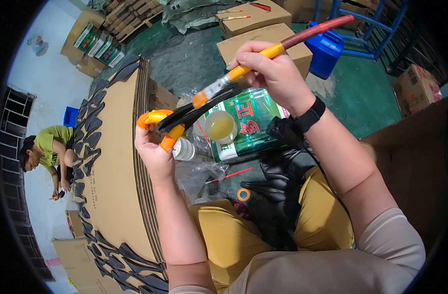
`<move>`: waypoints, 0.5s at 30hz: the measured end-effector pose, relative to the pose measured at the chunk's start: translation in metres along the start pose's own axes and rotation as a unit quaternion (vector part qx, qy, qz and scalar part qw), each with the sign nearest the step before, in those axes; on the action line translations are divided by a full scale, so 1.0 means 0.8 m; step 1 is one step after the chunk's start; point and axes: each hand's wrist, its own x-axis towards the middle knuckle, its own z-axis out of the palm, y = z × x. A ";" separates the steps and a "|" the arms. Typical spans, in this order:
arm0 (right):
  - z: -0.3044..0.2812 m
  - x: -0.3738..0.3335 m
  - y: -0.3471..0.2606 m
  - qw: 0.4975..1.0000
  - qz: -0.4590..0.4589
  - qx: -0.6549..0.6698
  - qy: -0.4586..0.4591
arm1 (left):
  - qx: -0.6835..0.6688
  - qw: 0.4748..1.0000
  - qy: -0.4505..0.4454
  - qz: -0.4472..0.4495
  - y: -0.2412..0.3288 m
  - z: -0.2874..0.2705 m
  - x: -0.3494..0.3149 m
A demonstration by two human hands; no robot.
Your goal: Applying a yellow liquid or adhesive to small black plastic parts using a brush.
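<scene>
My left hand [157, 156] has orange tape wrapped round its thumb and a finger. It pinches a thin, black, leather-like piece [188, 116], which slants up to the right. My right hand [279, 78] grips a paintbrush [263, 55] with a yellow and dark red handle. The brush's orange-stained bristles lie at the black piece, close to my left fingers; whether they press on it I cannot tell. Below the brush, a cup [221, 128] of yellowish liquid stands on a green metal can [256, 120]. A black strap with a dark device circles my right wrist.
Many black pieces [89, 139] lie along the edges of a cardboard stack [118, 196] at left. A person [52, 152] crouches beyond it. An orange tape roll [243, 194] and a red stick [231, 175] lie below. A blue jug [325, 51] and boxes [263, 44] stand further off.
</scene>
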 end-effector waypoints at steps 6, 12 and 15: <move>0.006 -0.001 0.009 1.000 0.002 0.003 -0.019 | -0.057 0.998 0.009 0.014 0.001 -0.010 -0.003; -0.028 0.005 0.022 0.997 0.002 -0.082 0.011 | -0.060 0.998 0.026 -0.004 0.002 -0.021 -0.004; -0.006 0.004 0.006 1.000 -0.004 -0.024 0.000 | -0.038 0.999 0.037 -0.006 0.005 -0.030 -0.004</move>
